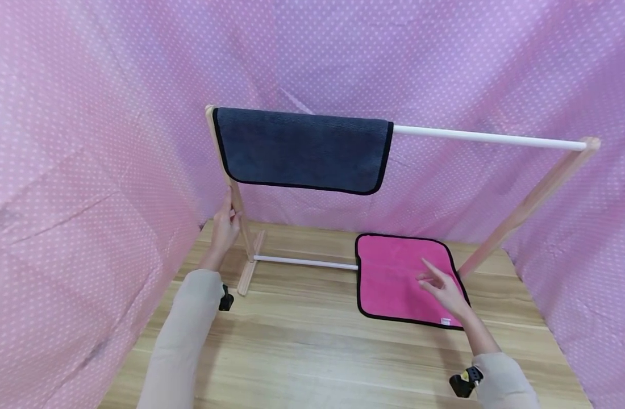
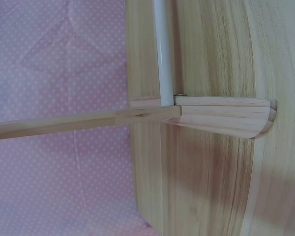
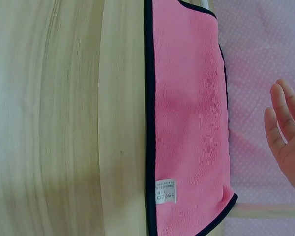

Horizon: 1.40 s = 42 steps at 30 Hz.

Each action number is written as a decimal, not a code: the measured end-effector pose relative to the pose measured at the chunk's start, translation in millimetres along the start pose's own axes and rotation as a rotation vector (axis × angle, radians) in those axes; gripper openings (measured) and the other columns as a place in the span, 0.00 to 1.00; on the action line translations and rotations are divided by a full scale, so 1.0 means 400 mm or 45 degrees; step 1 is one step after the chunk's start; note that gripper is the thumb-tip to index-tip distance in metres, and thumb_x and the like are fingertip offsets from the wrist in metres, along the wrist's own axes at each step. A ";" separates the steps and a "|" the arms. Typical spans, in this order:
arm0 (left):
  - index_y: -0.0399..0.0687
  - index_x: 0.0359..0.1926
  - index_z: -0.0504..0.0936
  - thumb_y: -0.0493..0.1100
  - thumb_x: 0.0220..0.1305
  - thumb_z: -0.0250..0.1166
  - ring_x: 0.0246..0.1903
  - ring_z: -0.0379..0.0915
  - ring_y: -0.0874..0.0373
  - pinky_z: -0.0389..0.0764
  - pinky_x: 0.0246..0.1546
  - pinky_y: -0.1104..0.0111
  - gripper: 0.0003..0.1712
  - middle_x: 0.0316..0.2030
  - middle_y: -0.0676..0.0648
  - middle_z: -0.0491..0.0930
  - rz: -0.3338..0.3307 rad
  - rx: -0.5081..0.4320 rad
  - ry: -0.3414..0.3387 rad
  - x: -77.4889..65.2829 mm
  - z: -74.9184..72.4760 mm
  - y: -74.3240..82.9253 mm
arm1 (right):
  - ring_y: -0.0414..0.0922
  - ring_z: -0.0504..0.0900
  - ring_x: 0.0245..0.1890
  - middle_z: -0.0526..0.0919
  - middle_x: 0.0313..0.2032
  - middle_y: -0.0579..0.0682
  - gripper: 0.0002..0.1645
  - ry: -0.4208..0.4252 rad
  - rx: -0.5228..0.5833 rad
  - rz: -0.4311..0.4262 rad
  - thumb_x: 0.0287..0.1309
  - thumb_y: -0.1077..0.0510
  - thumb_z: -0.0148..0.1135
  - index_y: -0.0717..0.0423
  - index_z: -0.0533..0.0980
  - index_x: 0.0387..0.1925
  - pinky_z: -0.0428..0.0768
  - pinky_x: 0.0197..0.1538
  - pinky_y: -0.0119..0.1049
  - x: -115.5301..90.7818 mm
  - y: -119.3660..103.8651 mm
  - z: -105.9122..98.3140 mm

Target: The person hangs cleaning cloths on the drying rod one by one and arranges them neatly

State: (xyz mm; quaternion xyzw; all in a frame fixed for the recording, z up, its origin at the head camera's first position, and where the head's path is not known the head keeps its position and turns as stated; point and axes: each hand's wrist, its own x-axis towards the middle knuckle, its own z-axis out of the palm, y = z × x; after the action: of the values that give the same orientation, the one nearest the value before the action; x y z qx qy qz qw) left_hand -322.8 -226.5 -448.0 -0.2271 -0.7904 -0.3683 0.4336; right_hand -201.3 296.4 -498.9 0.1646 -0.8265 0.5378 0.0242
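A wooden drying rack with two white bars stands on the table. My left hand [image 1: 225, 224] holds its left post [image 1: 243, 221] below the upper bar, thumb and fingers on the wood; only fingertips show at the left edge of the left wrist view. Over the left part of the upper bar [image 1: 486, 137] hangs a dark grey towel [image 1: 302, 150] with black edging. A pink towel [image 1: 389, 284], black-edged too, covers the right part of the lower bar [image 1: 307, 262]. Above it my right hand [image 1: 445, 292] hovers, fingers loosely extended and holding nothing.
The rack's right post [image 1: 532, 204] leans outward in the head view. Its left foot [image 2: 226, 115] rests on the wooden table [image 1: 302, 352]. Pink dotted curtains [image 1: 333, 57] enclose the table at the back and both sides. A white label [image 3: 165, 191] sits near the pink towel's front edge.
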 end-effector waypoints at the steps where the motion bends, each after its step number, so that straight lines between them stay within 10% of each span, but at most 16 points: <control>1: 0.60 0.71 0.48 0.18 0.50 0.57 0.33 0.72 0.35 0.75 0.31 0.48 0.53 0.35 0.23 0.73 0.013 0.001 0.000 0.001 -0.002 -0.001 | 0.27 0.76 0.38 0.79 0.38 0.48 0.35 0.002 -0.001 0.002 0.58 0.68 0.54 0.70 0.52 0.65 0.74 0.43 0.20 -0.001 0.003 0.000; 12: 0.52 0.70 0.50 0.18 0.50 0.56 0.36 0.73 0.32 0.76 0.32 0.45 0.50 0.38 0.21 0.73 -0.005 0.011 -0.031 0.004 -0.011 -0.004 | 0.26 0.74 0.37 0.77 0.39 0.70 0.34 0.086 -0.187 0.040 0.57 0.67 0.57 0.70 0.56 0.63 0.72 0.41 0.19 -0.009 0.033 -0.019; 22: 0.39 0.68 0.52 0.20 0.53 0.56 0.36 0.73 0.33 0.75 0.33 0.46 0.43 0.37 0.22 0.73 -0.055 0.038 -0.062 0.003 -0.006 -0.001 | 0.23 0.73 0.35 0.78 0.33 0.33 0.33 0.196 -0.170 0.055 0.55 0.70 0.57 0.73 0.58 0.61 0.72 0.39 0.16 -0.027 0.065 -0.062; 31: 0.39 0.68 0.52 0.19 0.52 0.56 0.38 0.73 0.32 0.76 0.34 0.46 0.43 0.39 0.21 0.73 -0.071 0.029 -0.056 0.001 -0.005 0.004 | 0.21 0.72 0.35 0.75 0.32 0.25 0.33 0.229 -0.149 0.096 0.57 0.69 0.56 0.66 0.59 0.64 0.70 0.38 0.14 -0.057 0.098 -0.087; 42: 0.34 0.67 0.53 0.20 0.53 0.57 0.39 0.73 0.32 0.76 0.35 0.46 0.40 0.40 0.21 0.73 -0.068 0.042 -0.051 0.002 -0.001 0.006 | 0.21 0.69 0.30 0.77 0.37 0.73 0.25 0.425 -0.400 0.184 0.55 0.71 0.56 0.78 0.66 0.54 0.67 0.32 0.12 -0.073 0.131 -0.104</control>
State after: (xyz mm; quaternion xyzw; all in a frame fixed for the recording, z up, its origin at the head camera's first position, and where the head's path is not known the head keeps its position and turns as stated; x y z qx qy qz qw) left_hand -321.5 -225.3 -446.3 -0.2060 -0.8107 -0.3620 0.4115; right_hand -195.0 360.2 -534.0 0.0079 -0.8942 0.4227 0.1472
